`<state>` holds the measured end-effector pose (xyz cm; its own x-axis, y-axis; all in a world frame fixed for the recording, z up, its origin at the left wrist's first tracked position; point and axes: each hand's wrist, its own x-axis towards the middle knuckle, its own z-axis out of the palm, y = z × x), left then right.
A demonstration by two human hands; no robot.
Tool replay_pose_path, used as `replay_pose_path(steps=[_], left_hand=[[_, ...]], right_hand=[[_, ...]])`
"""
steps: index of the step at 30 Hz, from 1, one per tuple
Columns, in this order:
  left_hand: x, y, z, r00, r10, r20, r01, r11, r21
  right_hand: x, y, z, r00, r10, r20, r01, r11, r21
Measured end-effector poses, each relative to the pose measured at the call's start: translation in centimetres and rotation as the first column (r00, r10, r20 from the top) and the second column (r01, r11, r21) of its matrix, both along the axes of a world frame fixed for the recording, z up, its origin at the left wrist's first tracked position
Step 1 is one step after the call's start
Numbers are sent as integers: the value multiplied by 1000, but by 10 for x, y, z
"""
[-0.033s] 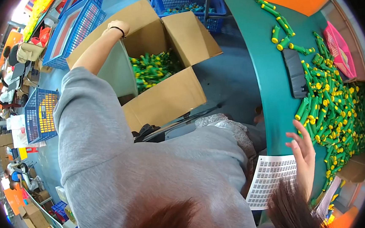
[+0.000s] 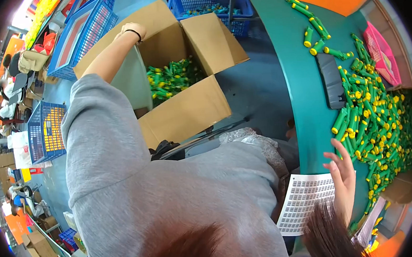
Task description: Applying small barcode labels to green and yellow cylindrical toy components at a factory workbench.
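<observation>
My left hand [image 2: 134,31] is closed at the top edge of a pale grey-green tub [image 2: 130,83], its fingers partly hidden. The tub stands tilted at the left side of an open cardboard box [image 2: 185,111]. Inside that box lies a heap of green tubes with yellow ends [image 2: 171,79]. At the right, my right hand [image 2: 346,181] is open, fingers apart and holding nothing. It hovers by a white sheet [image 2: 303,203] printed with rows of small dark marks, beside a big pile of the same tubes [image 2: 372,121] on the green table [image 2: 277,52].
A black tray [image 2: 331,81] and a pink basket [image 2: 381,54] stand by the pile. Blue crates [image 2: 82,39] are at the upper left, another blue basket [image 2: 47,127] below them. A blue crate [image 2: 178,5] with small parts sits beyond the box. People work far left.
The whole view has shifted very slightly. Both hands keep the same places, the left at the tub and the right over the table.
</observation>
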<state>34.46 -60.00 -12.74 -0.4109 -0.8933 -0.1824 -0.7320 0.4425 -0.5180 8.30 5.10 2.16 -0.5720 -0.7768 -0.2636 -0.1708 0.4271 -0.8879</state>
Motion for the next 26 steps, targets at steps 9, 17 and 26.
replay_pose_path(steps=[9, 17, 26], left_hand=[[-27, -18, 71, 997, 51, 65, -47, 998, -52], [82, 59, 199, 297, 351, -888, 312, 844, 437], [57, 0, 180, 279, 613, -739, 313, 670, 674]], right_hand=[[-1, 123, -8, 909, -417, -20, 417, 907, 59], [1, 260, -34, 714, -401, -574, 648, 688, 325], [7, 289, -80, 682, -511, -523, 666, 730, 155]])
